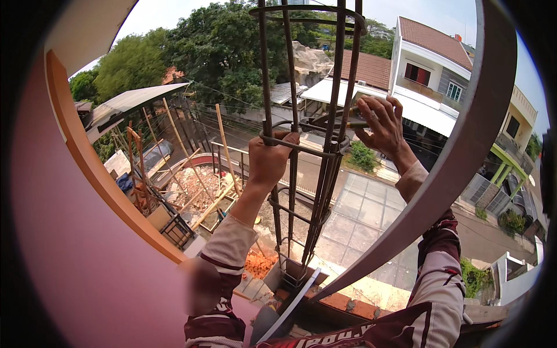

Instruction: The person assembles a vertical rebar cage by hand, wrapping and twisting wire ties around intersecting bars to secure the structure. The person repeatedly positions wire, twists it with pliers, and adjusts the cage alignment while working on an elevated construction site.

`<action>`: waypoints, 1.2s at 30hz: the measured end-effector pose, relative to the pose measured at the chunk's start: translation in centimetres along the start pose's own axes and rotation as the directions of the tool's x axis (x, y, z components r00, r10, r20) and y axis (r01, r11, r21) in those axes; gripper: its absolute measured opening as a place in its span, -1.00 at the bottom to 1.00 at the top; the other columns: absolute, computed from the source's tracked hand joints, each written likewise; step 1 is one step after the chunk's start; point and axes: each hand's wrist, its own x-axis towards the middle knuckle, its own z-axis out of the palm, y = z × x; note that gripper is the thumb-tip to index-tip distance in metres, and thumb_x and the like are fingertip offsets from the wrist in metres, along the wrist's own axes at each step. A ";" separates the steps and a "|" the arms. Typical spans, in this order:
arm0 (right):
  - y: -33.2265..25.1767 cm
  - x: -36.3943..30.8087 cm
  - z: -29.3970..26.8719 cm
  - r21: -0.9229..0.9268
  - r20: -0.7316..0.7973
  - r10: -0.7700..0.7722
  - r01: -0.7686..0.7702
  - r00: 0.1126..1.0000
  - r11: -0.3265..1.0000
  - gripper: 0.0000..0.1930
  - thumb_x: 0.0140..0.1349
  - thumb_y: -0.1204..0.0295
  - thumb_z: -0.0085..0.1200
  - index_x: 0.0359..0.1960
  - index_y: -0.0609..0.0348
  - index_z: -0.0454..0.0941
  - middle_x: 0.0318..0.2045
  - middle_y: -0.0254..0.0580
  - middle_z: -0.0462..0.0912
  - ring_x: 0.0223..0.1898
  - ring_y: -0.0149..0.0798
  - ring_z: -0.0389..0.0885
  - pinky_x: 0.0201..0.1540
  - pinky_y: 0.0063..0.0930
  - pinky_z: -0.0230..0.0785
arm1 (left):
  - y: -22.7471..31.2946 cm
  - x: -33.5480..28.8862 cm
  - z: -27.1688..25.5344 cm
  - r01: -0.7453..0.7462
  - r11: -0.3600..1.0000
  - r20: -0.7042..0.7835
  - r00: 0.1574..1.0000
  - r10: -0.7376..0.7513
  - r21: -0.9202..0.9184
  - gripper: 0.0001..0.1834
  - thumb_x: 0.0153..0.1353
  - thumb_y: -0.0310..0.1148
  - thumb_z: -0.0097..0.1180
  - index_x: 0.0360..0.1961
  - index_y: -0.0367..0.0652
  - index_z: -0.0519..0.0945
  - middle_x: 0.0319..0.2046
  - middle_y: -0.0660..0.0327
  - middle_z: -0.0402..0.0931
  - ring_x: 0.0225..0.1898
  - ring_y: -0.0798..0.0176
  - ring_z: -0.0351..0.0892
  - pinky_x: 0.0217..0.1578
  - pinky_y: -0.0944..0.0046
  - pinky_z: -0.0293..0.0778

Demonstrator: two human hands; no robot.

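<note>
A tall rebar column cage (264, 64) stands upright before me, its dark vertical bars tied round with steel stirrups. My left hand (270, 158) is closed around a stirrup (310, 151) at the cage's left corner, with the thumb near a vertical bar. On the right side, my right hand (380, 124) has bent, partly spread fingers about the handles of a slim tool that looks like pincers (356, 124). The tool reaches left between the bars, which hide much of its front end. Any tie wire is too small to make out.
A pink wall with an orange edge (96, 174) curves along my left. A grey curved beam or frame (464, 151) passes close to my right arm. Far below are rubble (197, 182), wooden poles, orange bricks (260, 264) and a paved yard (362, 209).
</note>
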 end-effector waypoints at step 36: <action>-3.6 -0.3 1.4 0.484 0.875 -0.119 -0.853 0.469 0.197 -0.66 0.06 0.38 0.40 -0.54 0.26 0.41 -0.63 -0.18 0.62 -0.56 -0.36 0.69 -0.61 -0.54 0.44 | -2.7 -7.8 0.6 0.094 0.993 0.211 0.972 -0.108 0.074 -0.70 0.42 -0.34 0.00 0.04 -0.32 0.55 -0.23 0.24 0.62 -0.22 0.46 0.56 -0.14 0.41 0.48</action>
